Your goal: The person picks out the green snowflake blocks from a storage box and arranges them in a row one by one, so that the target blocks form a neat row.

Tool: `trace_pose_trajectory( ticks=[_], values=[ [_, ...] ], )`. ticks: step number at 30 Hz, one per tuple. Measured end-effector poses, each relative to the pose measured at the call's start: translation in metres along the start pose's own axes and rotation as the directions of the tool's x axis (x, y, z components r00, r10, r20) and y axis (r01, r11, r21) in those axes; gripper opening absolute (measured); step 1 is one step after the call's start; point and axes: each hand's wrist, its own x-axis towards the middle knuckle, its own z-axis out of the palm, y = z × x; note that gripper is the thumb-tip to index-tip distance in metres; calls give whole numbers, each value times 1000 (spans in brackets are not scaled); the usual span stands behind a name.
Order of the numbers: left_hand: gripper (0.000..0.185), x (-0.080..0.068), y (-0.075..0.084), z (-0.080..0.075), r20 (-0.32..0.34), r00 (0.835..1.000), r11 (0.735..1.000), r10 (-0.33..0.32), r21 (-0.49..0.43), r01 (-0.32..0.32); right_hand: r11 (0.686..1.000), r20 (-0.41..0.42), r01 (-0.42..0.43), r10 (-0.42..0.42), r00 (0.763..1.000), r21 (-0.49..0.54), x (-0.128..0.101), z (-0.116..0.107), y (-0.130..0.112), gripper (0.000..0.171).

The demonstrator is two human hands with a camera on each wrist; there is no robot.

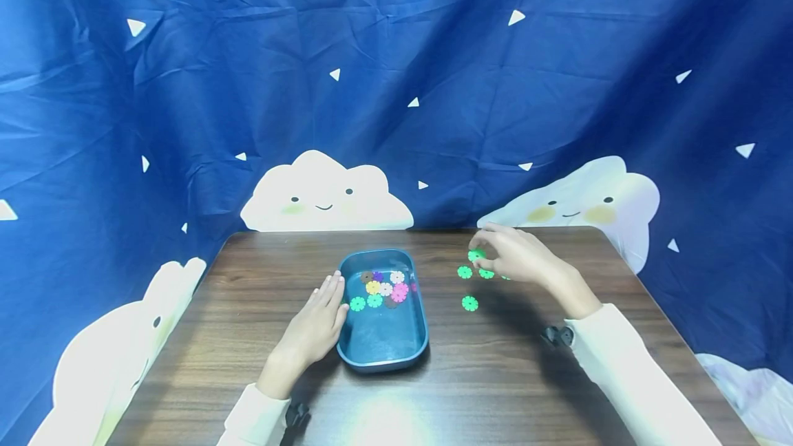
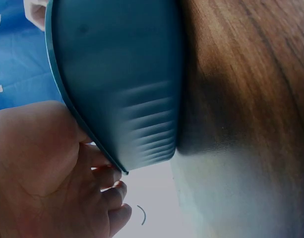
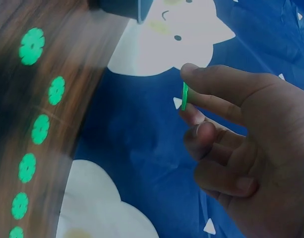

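green snowflake disc (image 3: 184, 96) sits pinched edge-on between the thumb and forefinger of the right hand (image 1: 520, 255), held up above the far right part of the wooden table (image 1: 495, 377); in the head view it shows as a green spot (image 1: 476, 254) at the fingertips. the other fingers of that hand are curled loosely under it. more green discs (image 1: 469, 303) lie flat on the table just beside and below the hand, and the right wrist view shows them in a rough row (image 3: 31, 45). the left hand (image 1: 312, 325) lies with straight fingers against the left wall of a blue tray (image 1: 384, 356), touching its rim and gripping nothing; the left wrist view shows the palm (image 2: 37, 168) pressed at the tray's outer side. inside the tray, toward its far end, lies a heap of mixed discs (image 1: 385, 288) in yellow, white, pink, purple, brown and green. a blue cloth with clouds (image 1: 325, 193) hangs behind the table.
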Motion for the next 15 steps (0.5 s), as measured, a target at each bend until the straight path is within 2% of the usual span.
trace_pose_trajectory(
  ticks=[9, 15],
  values=[
    [57, 0, -2, 1, 5, 1000, 1000, 5, 18, -5, 1000, -4, -28, 28, 1000, -2, -19, 5, 14, 27],
    [57, 0, -2, 0, 5, 1000, 1000, 10, 14, -10, 999, 22, -34, 34, 999, -13, -29, 10, 24, 24]
  ],
)
